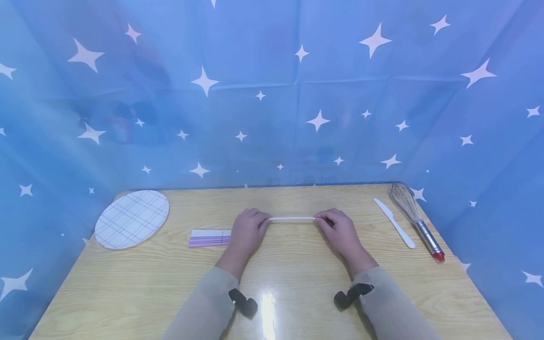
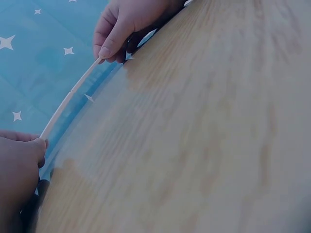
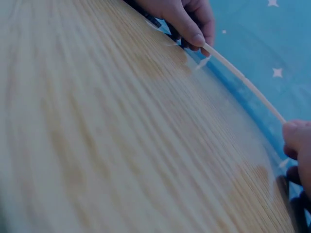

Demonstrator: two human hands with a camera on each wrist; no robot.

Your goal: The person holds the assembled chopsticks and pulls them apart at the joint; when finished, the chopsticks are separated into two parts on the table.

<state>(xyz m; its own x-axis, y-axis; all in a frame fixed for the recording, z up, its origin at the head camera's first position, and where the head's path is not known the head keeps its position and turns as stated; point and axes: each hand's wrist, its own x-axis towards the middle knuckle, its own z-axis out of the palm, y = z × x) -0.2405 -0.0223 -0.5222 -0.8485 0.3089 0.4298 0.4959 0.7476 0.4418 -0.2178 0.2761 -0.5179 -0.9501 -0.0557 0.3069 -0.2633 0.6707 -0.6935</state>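
Observation:
Both hands hold a white drinking straw point(image 1: 292, 218) level between them over the middle of the table. My left hand point(image 1: 249, 231) pinches its left end between thumb and fingers, and my right hand point(image 1: 338, 230) pinches the other end. A small joint shows partway along the straw point(image 2: 60, 108) in the left wrist view. Beside the left hand lies a row of white, purple and pink straws point(image 1: 208, 238), its right end partly hidden by that hand. In the right wrist view the straw point(image 3: 245, 81) slants down from one hand to the other.
A round white plate with a checked pattern point(image 1: 131, 219) lies at the table's far left. To the right are a white plastic knife point(image 1: 394, 222) and a whisk point(image 1: 418, 219) with a red-tipped handle. A blue star-patterned curtain point(image 1: 272, 118) stands behind the wooden table point(image 1: 293, 264).

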